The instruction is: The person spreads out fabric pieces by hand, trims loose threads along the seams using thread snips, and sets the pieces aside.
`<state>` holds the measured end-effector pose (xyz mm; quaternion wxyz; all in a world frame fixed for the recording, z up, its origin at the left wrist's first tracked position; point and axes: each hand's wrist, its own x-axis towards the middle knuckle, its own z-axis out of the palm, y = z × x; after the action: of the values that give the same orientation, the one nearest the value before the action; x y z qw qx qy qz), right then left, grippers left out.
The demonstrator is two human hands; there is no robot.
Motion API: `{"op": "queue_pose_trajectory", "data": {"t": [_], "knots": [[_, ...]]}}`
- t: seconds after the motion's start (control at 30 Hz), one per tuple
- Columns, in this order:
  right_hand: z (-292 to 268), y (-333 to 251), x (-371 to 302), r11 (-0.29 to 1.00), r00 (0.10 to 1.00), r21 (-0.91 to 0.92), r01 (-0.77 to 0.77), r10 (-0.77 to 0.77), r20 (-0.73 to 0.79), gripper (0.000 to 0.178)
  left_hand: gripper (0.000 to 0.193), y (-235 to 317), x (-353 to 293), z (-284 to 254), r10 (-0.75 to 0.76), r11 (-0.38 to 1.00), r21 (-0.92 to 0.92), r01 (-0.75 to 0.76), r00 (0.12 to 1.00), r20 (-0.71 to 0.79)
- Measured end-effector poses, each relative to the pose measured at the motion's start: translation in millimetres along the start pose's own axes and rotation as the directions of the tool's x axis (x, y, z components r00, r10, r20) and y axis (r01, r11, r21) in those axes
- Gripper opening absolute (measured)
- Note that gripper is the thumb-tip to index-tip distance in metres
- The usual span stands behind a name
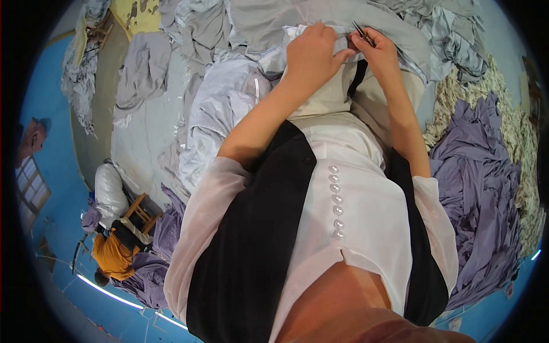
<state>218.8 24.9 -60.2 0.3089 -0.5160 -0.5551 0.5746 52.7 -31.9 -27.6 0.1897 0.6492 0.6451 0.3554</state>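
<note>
Purple cloth (477,160) heaps the right of the frame; grey cloth (410,44) spreads beneath both hands at top centre. The right hand (376,50) curls around a dark pointed tool (362,34) — the left hand (315,50), fingers bent, lies over the cloth, its grip hidden.

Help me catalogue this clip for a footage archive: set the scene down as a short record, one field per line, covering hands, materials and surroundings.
Left hand: left hand at the edge of light grey cloth; its grip is unclear from this view
Right hand: right hand holding a slim dark tool, tip toward upper left
Wearer: white shirt, black vest
Right side: heaped purple cloth beside speckled cream cloth
Far left: person in an orange top, with a white bag nearby
</note>
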Motion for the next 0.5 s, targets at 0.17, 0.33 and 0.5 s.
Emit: {"op": "queue_pose_trajectory", "data": {"t": [0.17, 0.33, 0.5], "knots": [[2, -12, -1, 0.995, 0.996, 0.053, -0.088, 0.089, -0.018, 0.016, 0.008, -21, 3, -1, 0.018, 1.0, 0.002, -0.018, 0.999, 0.044], [0, -7, -1, 0.995, 0.995, 0.027, -0.099, 0.099, -0.025, 0.017, 0.009, -13, 10, -17, -0.217, 0.606, -0.692, 0.392, 0.919, 0.33], [6, -3, 2, 0.986, 0.994, 0.133, -0.105, 0.107, -0.005, 0.016, 0.015, -15, 4, -16, -0.257, 0.695, -0.578, 0.428, 0.899, 0.355]]}}
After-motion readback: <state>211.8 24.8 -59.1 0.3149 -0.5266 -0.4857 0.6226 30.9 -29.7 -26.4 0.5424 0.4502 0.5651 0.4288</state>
